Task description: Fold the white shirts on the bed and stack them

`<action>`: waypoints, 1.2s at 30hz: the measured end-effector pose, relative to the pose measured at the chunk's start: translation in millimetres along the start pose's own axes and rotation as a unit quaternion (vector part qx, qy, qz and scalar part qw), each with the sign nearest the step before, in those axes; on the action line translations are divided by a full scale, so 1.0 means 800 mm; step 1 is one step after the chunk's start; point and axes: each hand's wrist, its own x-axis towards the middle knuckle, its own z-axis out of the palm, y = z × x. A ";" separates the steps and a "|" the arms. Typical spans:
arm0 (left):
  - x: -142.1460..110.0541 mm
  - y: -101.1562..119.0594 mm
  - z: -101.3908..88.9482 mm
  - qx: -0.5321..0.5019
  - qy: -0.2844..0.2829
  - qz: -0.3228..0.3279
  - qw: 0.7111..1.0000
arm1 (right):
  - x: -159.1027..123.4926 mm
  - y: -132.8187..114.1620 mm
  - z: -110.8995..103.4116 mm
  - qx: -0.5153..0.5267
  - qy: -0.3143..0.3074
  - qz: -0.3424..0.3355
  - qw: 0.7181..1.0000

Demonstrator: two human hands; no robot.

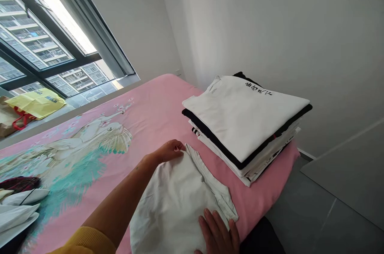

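Note:
A white garment (177,198) lies partly folded on the pink bed sheet (156,114) near the bed's front edge. My left hand (171,151) reaches across it and pinches the cloth's far corner, fingers closed on the fabric. My right hand (217,234) rests flat on the garment's near right part, fingers stretched out and pressing down beside the collar edge.
A stack of folded white and black shirts (246,122) sits at the bed's far right corner by the wall. More loose clothes (18,206) lie at the left edge. A yellow bag (37,102) rests on the window sill. Grey floor lies to the right.

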 end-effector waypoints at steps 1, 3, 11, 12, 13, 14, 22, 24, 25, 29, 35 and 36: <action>-0.001 -0.001 0.000 -0.005 0.006 -0.004 1.000 | -0.001 0.000 -0.001 0.004 -0.011 0.005 1.000; -0.002 -0.001 -0.002 -0.022 0.013 -0.006 1.000 | -0.002 -0.001 -0.004 0.014 -0.031 0.015 0.999; -0.001 0.000 -0.006 -0.074 -0.045 -0.014 0.996 | -0.003 -0.002 -0.007 0.021 -0.046 0.026 0.998; 0.001 -0.002 -0.005 -0.069 -0.055 -0.025 0.996 | -0.004 -0.002 -0.007 0.019 -0.045 0.026 0.998; 0.002 -0.004 -0.003 -0.066 -0.059 -0.033 0.996 | -0.004 -0.002 -0.006 0.020 -0.045 0.025 0.998; 0.004 -0.007 -0.001 -0.063 -0.058 -0.036 0.996 | -0.005 -0.002 -0.006 0.022 -0.045 0.024 0.998; 0.006 -0.010 0.046 0.041 0.082 -0.028 0.995 | -0.001 0.002 -0.007 0.035 -0.017 0.009 0.999; 0.008 -0.010 0.053 0.055 0.107 -0.032 0.992 | 0.004 0.003 -0.011 0.041 -0.016 -0.009 0.999; 0.009 -0.011 0.054 0.059 0.119 -0.036 0.991 | 0.006 0.003 -0.014 0.044 -0.020 -0.016 0.999; -0.007 -0.006 0.056 0.059 0.194 -0.071 0.977 | 0.017 0.003 -0.029 0.051 -0.050 -0.020 0.997; -0.140 0.043 0.116 0.167 0.189 0.092 0.963 | 0.023 0.003 -0.048 0.022 -0.107 -0.064 0.992; -0.164 0.053 0.131 0.188 0.158 0.110 0.963 | 0.022 0.002 -0.049 0.024 -0.112 -0.061 0.992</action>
